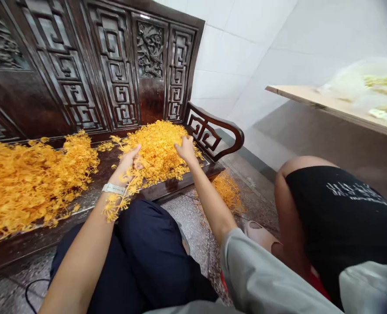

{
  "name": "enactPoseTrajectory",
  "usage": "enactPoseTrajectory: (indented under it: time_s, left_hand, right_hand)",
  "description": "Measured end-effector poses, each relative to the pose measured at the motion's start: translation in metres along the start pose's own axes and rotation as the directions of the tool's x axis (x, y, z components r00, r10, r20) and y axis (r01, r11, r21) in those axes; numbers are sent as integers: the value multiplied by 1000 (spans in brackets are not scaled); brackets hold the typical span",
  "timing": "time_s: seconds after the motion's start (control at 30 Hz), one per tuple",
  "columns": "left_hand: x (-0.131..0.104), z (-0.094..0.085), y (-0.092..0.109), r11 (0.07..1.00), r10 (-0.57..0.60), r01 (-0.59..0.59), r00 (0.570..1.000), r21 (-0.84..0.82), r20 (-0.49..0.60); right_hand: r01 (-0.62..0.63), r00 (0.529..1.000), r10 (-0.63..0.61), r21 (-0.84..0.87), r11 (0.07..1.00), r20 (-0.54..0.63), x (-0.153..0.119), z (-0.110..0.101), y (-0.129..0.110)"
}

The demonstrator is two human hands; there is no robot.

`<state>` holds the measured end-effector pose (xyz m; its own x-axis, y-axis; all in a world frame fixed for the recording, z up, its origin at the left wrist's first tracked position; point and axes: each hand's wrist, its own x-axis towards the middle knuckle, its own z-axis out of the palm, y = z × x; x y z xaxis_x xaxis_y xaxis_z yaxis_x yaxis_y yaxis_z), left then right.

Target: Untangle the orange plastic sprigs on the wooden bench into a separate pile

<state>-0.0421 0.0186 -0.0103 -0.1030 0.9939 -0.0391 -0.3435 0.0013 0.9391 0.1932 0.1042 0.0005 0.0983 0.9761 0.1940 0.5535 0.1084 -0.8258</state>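
Observation:
My left hand (126,168), a pale watch band on its wrist, is curled around an orange branching plastic sprig (116,206) that hangs down over the wrist. Its thumb points up and away from the curled fingers. At the right side of a heaped pile of small orange plastic pieces (160,146), my right hand (186,149) touches the pile with thumb and fingers apart. I see nothing held in it. To the left lies a larger heap of branching orange sprigs (32,183). Both piles rest on a dark carved wooden bench (110,168).
The bench's curved armrest (235,137) rises beyond the right pile. Orange stripped-looking stems (227,192) lie on the floor below. At right, a person in black shorts (337,209) sits close by, under a wooden board (311,98) bearing plastic bags.

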Motion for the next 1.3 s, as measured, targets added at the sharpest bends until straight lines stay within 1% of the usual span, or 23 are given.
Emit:
enactPoseTrajectory:
  time_s: [0.03,0.1,0.13,0.2,0.27,0.3,0.37,0.4,0.47,0.53,0.6,0.67,0.73,0.77,0.83,0.9,0.97,1.0,1.07,1.13,1.2,1.23,1.3]
  left_hand:
    - [-5,4,1,998,-62,62,995,-7,75]
    - [-12,10,1,982,-180,186,958,-7,224]
    - [-15,12,0,974,-219,227,934,5,283]
    - [-16,15,-4,955,-295,289,885,71,360]
    - [-15,17,-10,929,-370,330,837,167,404]
    - [-14,18,-12,917,-397,335,814,216,424]
    - [-14,19,-13,904,-418,310,786,295,455]
    - [-14,20,-13,907,-405,280,786,316,467]
    - [-16,21,-11,921,-347,199,809,334,475]
    - [-19,23,-10,936,-259,110,857,335,444]
    - [-20,25,-11,934,-176,23,900,358,400]
    - [-21,27,-14,921,-82,-70,928,384,365]
    - [-22,30,-17,909,3,-155,931,388,366]
    - [-23,31,-19,900,34,-189,929,393,369]
    - [-26,36,-24,860,95,-253,933,444,348]
    - [-29,41,-28,779,179,-335,929,530,324]
    - [-31,47,-33,700,259,-420,903,577,343]
    - [-32,50,-35,685,278,-445,892,577,358]
    - [-32,55,-38,703,290,-446,891,555,348]
    - [-32,56,-38,739,298,-404,914,539,276]
    - [-34,55,-37,751,327,-395,919,530,221]
    - [-35,54,-37,749,339,-400,916,528,214]
    - [-35,53,-38,757,329,-400,917,517,227]
  right_hand:
    - [35,998,-37,39,999,51,-8,3,4]
    - [73,983,-94,136,988,158,-31,11,4]
    - [95,967,-140,206,974,213,-43,16,1]
    - [166,916,-279,363,917,287,-63,26,-7]
    - [263,860,-424,463,846,285,-75,34,-16]
    - [306,843,-468,478,823,266,-78,37,-20]
    - [332,843,-484,483,811,235,-79,39,-23]
    - [313,853,-472,505,805,224,-79,39,-23]
    - [235,887,-418,588,774,197,-77,37,-21]
    - [119,933,-318,690,714,169,-76,33,-18]
    - [-20,964,-189,761,649,186,-75,28,-15]
    - [-140,970,-75,786,602,230,-75,23,-14]
    - [-198,972,9,797,571,235,-75,19,-14]
    - [-204,975,42,806,555,218,-76,18,-14]
    - [-177,984,76,821,543,162,-77,19,-14]
    - [-112,994,75,811,574,84,-78,24,-13]
    - [-46,999,48,785,618,21,-80,31,-10]
    - [-26,999,32,773,634,7,-80,34,-9]
    - [-17,1000,19,765,643,7,-80,39,-5]
    - [-35,999,31,778,628,21,-79,40,-2]
    - [-57,998,40,794,606,41,-79,39,-1]
    - [-64,998,36,795,603,53,-80,37,-1]
    - [-60,998,12,769,636,69,-83,36,-3]
